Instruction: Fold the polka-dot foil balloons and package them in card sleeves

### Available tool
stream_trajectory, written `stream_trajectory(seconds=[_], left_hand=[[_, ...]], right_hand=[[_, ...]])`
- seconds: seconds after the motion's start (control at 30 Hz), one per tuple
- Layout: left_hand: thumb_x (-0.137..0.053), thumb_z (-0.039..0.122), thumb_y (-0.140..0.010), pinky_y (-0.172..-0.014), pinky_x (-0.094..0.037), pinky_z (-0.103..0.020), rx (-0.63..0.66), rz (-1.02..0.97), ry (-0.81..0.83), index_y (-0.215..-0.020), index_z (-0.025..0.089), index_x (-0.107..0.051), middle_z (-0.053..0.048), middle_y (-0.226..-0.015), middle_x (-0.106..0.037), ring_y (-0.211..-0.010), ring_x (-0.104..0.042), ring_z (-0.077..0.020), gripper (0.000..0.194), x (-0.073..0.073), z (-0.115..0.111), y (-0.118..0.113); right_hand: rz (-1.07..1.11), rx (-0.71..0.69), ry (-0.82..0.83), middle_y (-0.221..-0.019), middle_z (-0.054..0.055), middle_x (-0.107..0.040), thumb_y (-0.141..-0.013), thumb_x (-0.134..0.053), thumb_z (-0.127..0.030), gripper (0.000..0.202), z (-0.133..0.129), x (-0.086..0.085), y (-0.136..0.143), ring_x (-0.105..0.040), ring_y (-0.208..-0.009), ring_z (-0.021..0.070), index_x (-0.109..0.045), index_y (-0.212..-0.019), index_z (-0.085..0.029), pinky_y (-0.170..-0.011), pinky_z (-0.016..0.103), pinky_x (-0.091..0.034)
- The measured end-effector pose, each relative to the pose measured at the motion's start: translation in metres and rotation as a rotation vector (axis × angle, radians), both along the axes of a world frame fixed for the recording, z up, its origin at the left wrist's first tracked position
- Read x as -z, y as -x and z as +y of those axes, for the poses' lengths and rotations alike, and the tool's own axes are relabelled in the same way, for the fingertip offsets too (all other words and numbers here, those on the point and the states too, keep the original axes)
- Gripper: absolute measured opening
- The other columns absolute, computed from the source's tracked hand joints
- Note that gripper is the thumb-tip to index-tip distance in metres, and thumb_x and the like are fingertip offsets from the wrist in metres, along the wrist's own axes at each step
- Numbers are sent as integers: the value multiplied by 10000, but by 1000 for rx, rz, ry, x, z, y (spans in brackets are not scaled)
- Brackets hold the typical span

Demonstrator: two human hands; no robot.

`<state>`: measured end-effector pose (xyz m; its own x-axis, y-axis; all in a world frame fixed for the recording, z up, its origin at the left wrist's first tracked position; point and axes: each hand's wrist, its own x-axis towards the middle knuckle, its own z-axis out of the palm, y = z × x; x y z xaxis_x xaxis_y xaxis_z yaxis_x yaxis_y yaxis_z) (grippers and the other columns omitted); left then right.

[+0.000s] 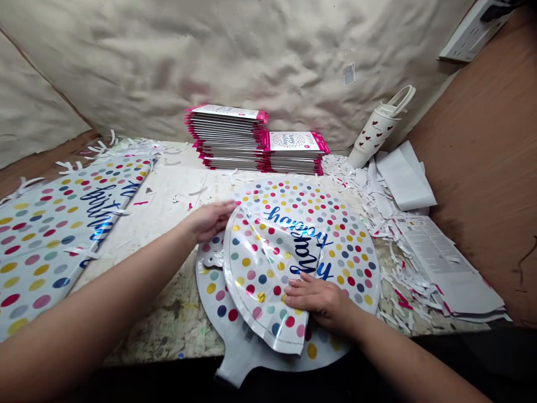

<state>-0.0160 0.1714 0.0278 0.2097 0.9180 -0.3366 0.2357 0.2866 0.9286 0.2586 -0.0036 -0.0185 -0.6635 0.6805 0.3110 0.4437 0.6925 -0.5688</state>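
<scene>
Round polka-dot foil balloons (pixel 361 246) with blue "happy" lettering lie flat and uninflated in a pile in front of me, a pale neck sticking out toward the front edge. On top is a balloon folded over into a half-round (pixel 251 268). My right hand (pixel 321 299) lies on this folded balloon near its straight fold, fingers stretched out flat. At its upper left rim is my left hand (pixel 213 219), slightly blurred, fingers extended and the tips at the foil's edge. A small dotted tab (pixel 215 258) peeks out below that hand.
Several more dotted balloons (pixel 46 235) lie at the left. Two stacks of pink-edged packets (pixel 229 137) stand at the back. A white tumbler with hearts (pixel 375 134) leans at the back right, near shredded paper (pixel 356 187), folded white sheets (pixel 406 176) and printed cards (pixel 448 266).
</scene>
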Motion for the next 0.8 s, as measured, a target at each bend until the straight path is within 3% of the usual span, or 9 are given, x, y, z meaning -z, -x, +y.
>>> stream_trajectory(seconds=[0.07, 0.13, 0.23, 0.33, 0.4, 0.47, 0.57, 0.7, 0.8], left_hand=[[-441, 290, -895, -978, -430, -437, 3, 81, -276, -1213, 138, -468, -103, -1184, -590, -1117, -540, -213, 354, -1, -4, 3], [-467, 368, -874, -1053, -334, -455, 129, 125, -490, -1187, 182, -523, -59, -1244, -561, -1189, -474, -219, 369, 2, -15, -4], [-538, 416, -819, -1094, -241, -448, 569, 246, -678, -1164, 226, -583, -42, -1297, -532, -1251, -412, -244, 396, 12, -36, -28], [-380, 467, -892, -1088, -97, -526, 927, 633, -873, -1398, 232, -296, -78, -1471, -256, -1364, -172, -278, 563, 22, -48, -46], [-304, 522, -901, -1071, -65, -548, 969, 827, -921, -1436, 246, -145, -84, -1499, -140, -1377, -81, -292, 623, 26, -50, -49], [-268, 566, -891, -1073, -64, -525, 972, 896, -934, -1442, 254, -79, -83, -1505, -102, -1379, -64, -290, 661, 27, -49, -48], [-238, 601, -879, -1082, -57, -483, 960, 939, -937, -1445, 230, -39, -88, -1506, -81, -1381, -67, -277, 705, 26, -49, -45], [-214, 647, -856, -1091, -58, -452, 908, 1000, -904, -1446, 158, -83, -119, -1500, -80, -1381, -73, -276, 777, 26, -51, -47], [-209, 672, -840, -1095, -59, -445, 894, 1014, -880, -1443, 128, -103, -138, -1497, -86, -1380, -75, -281, 819, 27, -54, -50]], right_hand=[[4, -10, 15, -1102, 52, -658, -883, -443, -159, 300, 3, 1, -1, -540, -1131, 158, -626, -1110, -224, -1034, 366, -358], [7, -17, 28, -1105, 54, -656, -881, -445, -163, 297, 3, 3, 0, -538, -1133, 159, -630, -1106, -225, -1035, 367, -357], [-16, -18, 81, -1126, 51, -646, -876, -431, -145, 321, -1, -4, 0, -526, -1149, 165, -625, -1117, -230, -1048, 385, -335], [-90, -67, 235, -1260, 45, -559, -831, -467, -119, 391, -1, -30, -9, -434, -1240, 196, -590, -1176, -257, -1073, 411, -289], [-82, -12, 344, -1373, 41, -444, -793, -532, -145, 452, 8, -50, -18, -364, -1290, 221, -545, -1228, -271, -1076, 407, -289], [1, 300, 382, -1390, 62, -421, -793, -562, -242, 463, 27, -61, -28, -433, -1240, 237, -507, -1252, -263, -1008, 406, -387], [94, 797, 464, -1096, 102, -624, -814, -516, -378, 417, 63, -54, -33, -641, -853, 208, -498, -1191, -201, -695, 360, -542], [81, 825, 567, -624, -9, -611, -800, -505, -318, 278, 87, -28, -30, -579, -511, 147, -536, -1037, -176, -478, 273, -491], [60, 881, 476, -695, 27, -631, -801, -510, -311, 267, 83, -26, -31, -618, -684, 201, -556, -1031, -182, -655, 368, -515]])
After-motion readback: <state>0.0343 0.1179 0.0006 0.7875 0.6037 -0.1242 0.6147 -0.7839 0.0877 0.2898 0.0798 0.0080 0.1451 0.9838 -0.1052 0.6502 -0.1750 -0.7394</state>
